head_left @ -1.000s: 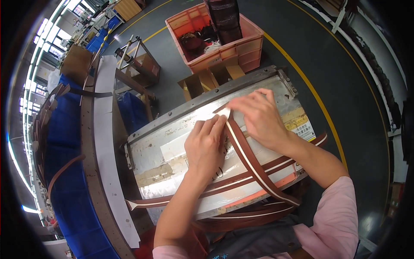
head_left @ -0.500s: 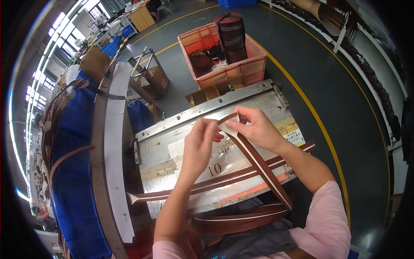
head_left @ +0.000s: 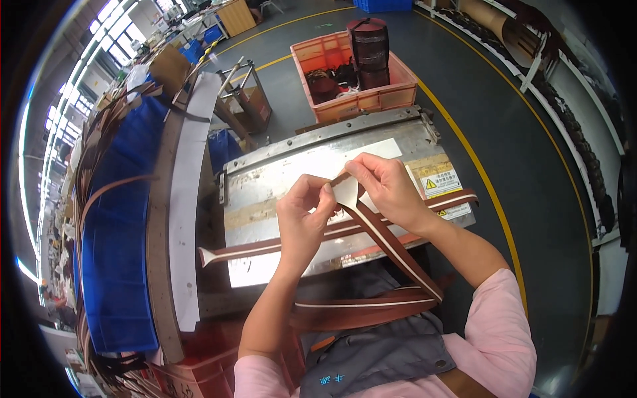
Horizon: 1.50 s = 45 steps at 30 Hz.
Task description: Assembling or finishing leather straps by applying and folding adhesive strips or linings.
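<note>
My left hand [head_left: 300, 222] and my right hand [head_left: 388, 189] pinch the two sides of a brown strap's flared end, above a metal-topped bench. The strap [head_left: 401, 255] has a pale stripe along its middle, and the flared end [head_left: 346, 194] shows a cream face between my fingers. From there it runs down to the right, then bends back leftward in a loop [head_left: 371, 306] at my lap. A second striped strap [head_left: 249, 251] lies across the metal top [head_left: 249, 222], passing beneath the held one; its flared left end overhangs the edge.
Beyond the bench stands a pink crate [head_left: 398, 99] with a dark wrapped roll [head_left: 369, 56]. On the left, a blue cover [head_left: 119, 265] carries hanging strips beside a long white board [head_left: 188, 232]. A red crate [head_left: 212, 371] sits low left. Shelving [head_left: 564, 132] lines the right.
The view has shifted, so the bench sits higher and more apron shows. Both hands still pinch the strap's end, which has turned to show more of its cream face.
</note>
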### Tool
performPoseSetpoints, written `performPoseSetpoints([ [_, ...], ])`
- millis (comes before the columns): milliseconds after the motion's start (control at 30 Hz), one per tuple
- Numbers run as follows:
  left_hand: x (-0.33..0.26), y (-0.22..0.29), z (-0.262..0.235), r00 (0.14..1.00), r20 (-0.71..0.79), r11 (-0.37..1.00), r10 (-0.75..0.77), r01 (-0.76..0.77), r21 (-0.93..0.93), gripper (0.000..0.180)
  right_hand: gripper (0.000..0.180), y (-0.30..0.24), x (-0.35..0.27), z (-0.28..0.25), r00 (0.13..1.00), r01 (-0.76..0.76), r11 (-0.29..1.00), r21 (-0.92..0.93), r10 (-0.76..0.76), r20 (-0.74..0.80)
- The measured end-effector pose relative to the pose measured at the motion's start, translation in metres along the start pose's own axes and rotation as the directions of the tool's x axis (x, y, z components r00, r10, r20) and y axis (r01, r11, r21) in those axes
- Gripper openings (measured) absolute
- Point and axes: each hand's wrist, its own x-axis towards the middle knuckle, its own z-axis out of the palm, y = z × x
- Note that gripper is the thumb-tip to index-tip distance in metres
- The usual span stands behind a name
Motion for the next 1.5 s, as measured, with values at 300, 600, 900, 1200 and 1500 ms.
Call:
performPoseSetpoints([
  [300, -0.064, 0.013, -0.059, 0.965, -0.12, 0.94, 0.231, -0.19, 0.283, 0.004, 0.034, -0.027, -0.095, 0.017, 0.655, -0.59, 0.803, 0.085, 0.415, 0.631],
  [600, -0.124, -0.057, -0.297, 0.607, -0.794, 0.996, -0.029, 0.084, 0.028, 0.011, 0.017, -0.029, -0.127, -0.204, 0.977, -0.163, 0.45, -0.878, -0.048, -0.206],
  [900, -0.175, -0.128, -0.254, 0.477, -0.813, 0.908, -0.334, 0.395, -0.142, 0.037, 0.07, 0.046, -0.119, -0.202, 0.99, 0.023, 0.317, -0.948, 0.123, 0.065],
  [1200, -0.306, -0.194, -0.137, 0.878, -0.335, 0.856, -0.343, 0.439, 0.274, 0.034, 0.014, -0.016, -0.141, -0.029, 0.732, -0.134, 0.924, -0.357, 0.336, 0.593],
  [1500, -0.311, -0.155, -0.14, 0.887, 0.122, 0.846, -0.445, 0.372, 0.381, 0.065, 0.021, 0.09, -0.209, 0.14, 0.745, 0.143, 0.931, -0.335, 0.121, 0.656],
])
